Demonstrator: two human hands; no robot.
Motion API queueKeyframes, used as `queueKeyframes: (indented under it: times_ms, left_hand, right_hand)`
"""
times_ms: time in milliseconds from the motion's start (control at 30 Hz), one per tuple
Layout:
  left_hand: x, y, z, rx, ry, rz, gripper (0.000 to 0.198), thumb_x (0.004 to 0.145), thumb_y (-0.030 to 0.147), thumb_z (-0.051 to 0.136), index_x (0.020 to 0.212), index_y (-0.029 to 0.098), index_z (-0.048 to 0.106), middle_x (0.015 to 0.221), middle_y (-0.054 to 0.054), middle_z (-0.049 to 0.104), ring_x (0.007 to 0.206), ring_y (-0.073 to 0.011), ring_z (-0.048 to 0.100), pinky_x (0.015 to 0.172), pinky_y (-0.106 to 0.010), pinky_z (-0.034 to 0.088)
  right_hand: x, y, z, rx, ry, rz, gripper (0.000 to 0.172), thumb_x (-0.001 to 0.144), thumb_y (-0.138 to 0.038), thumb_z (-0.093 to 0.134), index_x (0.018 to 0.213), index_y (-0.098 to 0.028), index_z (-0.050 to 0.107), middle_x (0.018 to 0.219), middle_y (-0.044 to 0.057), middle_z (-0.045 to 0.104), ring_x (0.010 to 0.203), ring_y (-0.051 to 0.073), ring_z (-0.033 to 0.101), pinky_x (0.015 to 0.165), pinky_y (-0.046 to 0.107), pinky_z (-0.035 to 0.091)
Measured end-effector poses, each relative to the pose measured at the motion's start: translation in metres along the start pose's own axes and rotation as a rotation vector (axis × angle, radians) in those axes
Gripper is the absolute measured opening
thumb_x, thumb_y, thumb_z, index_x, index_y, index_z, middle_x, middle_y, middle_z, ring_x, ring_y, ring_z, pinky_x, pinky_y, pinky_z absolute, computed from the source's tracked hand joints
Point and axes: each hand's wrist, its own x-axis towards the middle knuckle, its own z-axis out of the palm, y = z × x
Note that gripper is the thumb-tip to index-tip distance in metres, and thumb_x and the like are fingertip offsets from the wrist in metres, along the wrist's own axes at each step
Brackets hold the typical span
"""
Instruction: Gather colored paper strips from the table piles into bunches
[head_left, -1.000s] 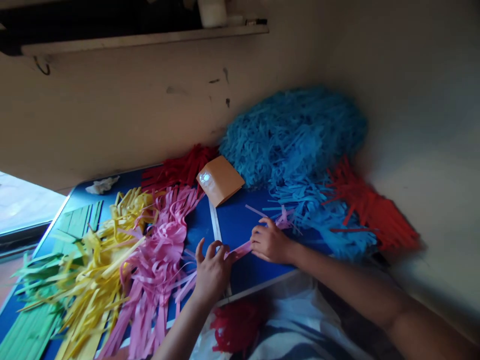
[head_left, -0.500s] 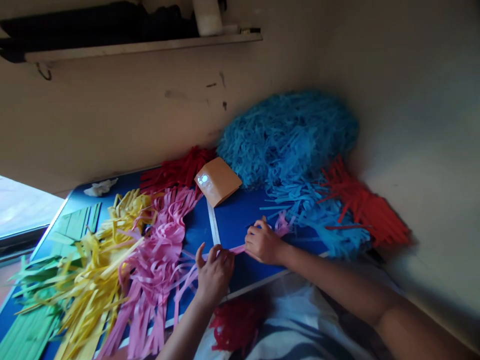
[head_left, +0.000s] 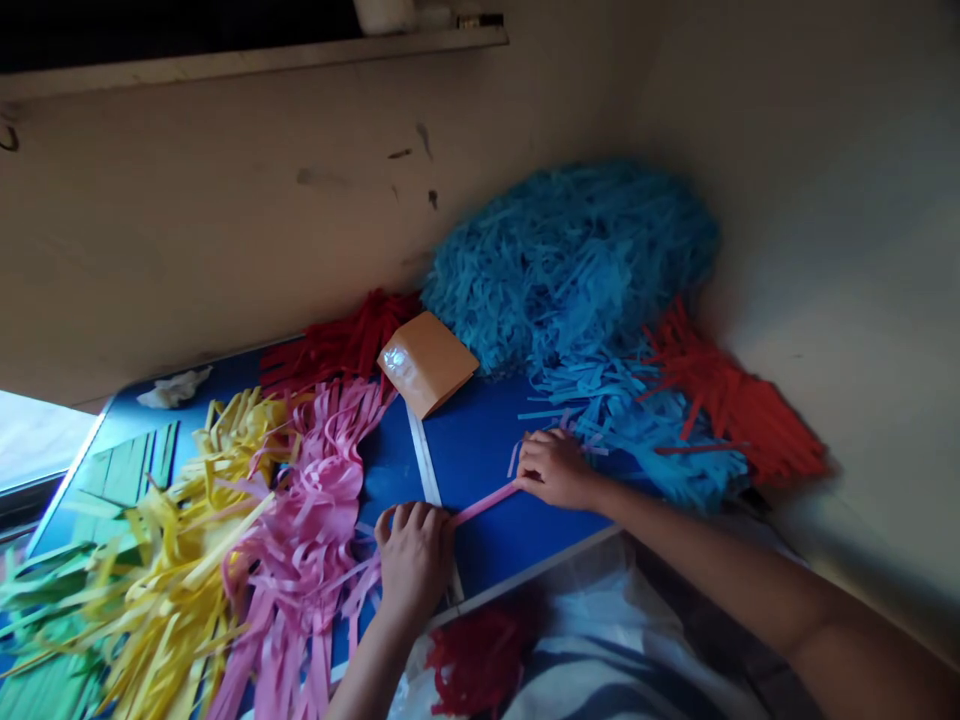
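hands apart: left hand (head_left: 412, 562) and right hand (head_left: 553, 468) pin (flat) a narrow pink paper strip (head_left: 484, 503) stretched between them.

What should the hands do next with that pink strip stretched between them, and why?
Probably press along the pink strip to flatten it: the left hand pins one end and the right hand the other, so it lies taut on the blue table.
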Motion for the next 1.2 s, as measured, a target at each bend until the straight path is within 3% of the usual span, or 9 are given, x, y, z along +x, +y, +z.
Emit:
queueKeyframes:
  times_ms: [300, 367, 433, 533, 633, 767, 867, 967, 1200]
  left_hand:
    - [0.002, -0.004, 0.005, -0.004, -0.023, -0.024, 0.020, 0.089, 0.030, 0.056, 0.073, 0.022, 0.064, 0.079, -0.004, 0.065, 0.086, -0.0245, 0.056, 0.078, -0.038, 0.039]
    - [0.002, -0.003, 0.003, 0.001, 0.021, -0.015, 0.012, 0.088, 0.026, 0.058, 0.082, 0.023, 0.068, 0.086, -0.005, 0.067, 0.089, -0.0252, 0.057, 0.084, -0.041, 0.039]
    - [0.001, 0.001, -0.001, 0.015, 0.059, 0.063, 0.020, 0.088, 0.017, 0.057, 0.093, 0.030, 0.071, 0.094, -0.004, 0.070, 0.096, -0.0262, 0.057, 0.096, -0.047, 0.034]
    - [0.001, 0.005, -0.006, 0.050, 0.047, 0.180, 0.039, 0.087, 0.008, 0.055, 0.099, 0.041, 0.072, 0.097, 0.000, 0.072, 0.103, -0.0269, 0.057, 0.101, -0.052, 0.027]
    - [0.003, 0.005, -0.010, 0.082, 0.019, 0.207, 0.045, 0.086, 0.006, 0.054, 0.102, 0.044, 0.071, 0.098, 0.001, 0.072, 0.103, -0.0267, 0.058, 0.101, -0.052, 0.028]
    - [0.006, 0.008, -0.016, 0.078, -0.004, 0.209, 0.044, 0.085, 0.007, 0.055, 0.106, 0.043, 0.071, 0.103, 0.000, 0.071, 0.106, -0.0271, 0.058, 0.102, -0.053, 0.028]
    - [0.007, 0.014, -0.017, 0.035, 0.012, 0.177, 0.028, 0.087, 0.017, 0.059, 0.100, 0.038, 0.072, 0.103, 0.000, 0.071, 0.107, -0.0269, 0.058, 0.105, -0.054, 0.027]
    - [0.007, 0.018, -0.012, 0.006, 0.047, 0.136, 0.014, 0.087, 0.026, 0.064, 0.095, 0.034, 0.073, 0.102, -0.001, 0.071, 0.107, -0.0274, 0.057, 0.105, -0.054, 0.027]
    - [0.010, 0.014, 0.007, 0.011, 0.160, 0.128, 0.016, 0.089, 0.017, 0.060, 0.080, 0.026, 0.070, 0.091, 0.001, 0.071, 0.103, -0.0220, 0.059, 0.107, -0.049, 0.026]
  right_hand:
    - [0.010, -0.007, 0.000, -0.054, -0.078, 0.110, 0.022, 0.073, -0.025, 0.073, 0.056, -0.019, 0.060, 0.072, 0.000, 0.066, 0.082, 0.020, 0.054, 0.074, 0.034, 0.028]
    - [0.011, -0.011, -0.004, -0.057, -0.097, 0.126, 0.019, 0.073, -0.027, 0.074, 0.062, -0.019, 0.060, 0.073, 0.000, 0.066, 0.081, 0.019, 0.054, 0.073, 0.034, 0.029]
    - [0.009, -0.017, -0.009, -0.078, -0.079, 0.139, 0.016, 0.074, -0.027, 0.074, 0.071, -0.020, 0.060, 0.076, 0.001, 0.067, 0.083, 0.020, 0.054, 0.075, 0.034, 0.029]
    - [0.004, -0.027, -0.015, -0.144, 0.012, 0.024, 0.010, 0.082, -0.026, 0.070, 0.078, -0.020, 0.062, 0.089, 0.003, 0.068, 0.093, 0.023, 0.053, 0.085, 0.040, 0.029]
    - [0.002, -0.035, -0.009, -0.152, 0.044, -0.266, 0.009, 0.085, -0.031, 0.068, 0.086, -0.023, 0.066, 0.100, 0.003, 0.069, 0.103, 0.025, 0.050, 0.099, 0.050, 0.022]
    - [0.010, -0.040, 0.009, -0.232, 0.016, -0.466, 0.016, 0.094, -0.023, 0.057, 0.080, -0.021, 0.065, 0.090, 0.001, 0.069, 0.098, 0.022, 0.050, 0.104, 0.052, 0.018]
    - [0.018, -0.040, 0.016, -0.314, -0.011, -0.484, 0.023, 0.096, -0.017, 0.050, 0.077, -0.018, 0.064, 0.087, 0.003, 0.068, 0.095, 0.022, 0.051, 0.103, 0.049, 0.022]
    - [0.021, -0.040, 0.014, -0.290, -0.058, -0.419, 0.018, 0.095, -0.024, 0.054, 0.082, -0.018, 0.064, 0.090, 0.005, 0.068, 0.096, 0.022, 0.051, 0.099, 0.047, 0.027]
    - [0.020, -0.047, 0.013, -0.207, -0.038, -0.343, 0.014, 0.091, -0.033, 0.063, 0.087, -0.019, 0.064, 0.098, 0.004, 0.069, 0.101, 0.023, 0.052, 0.100, 0.048, 0.024]
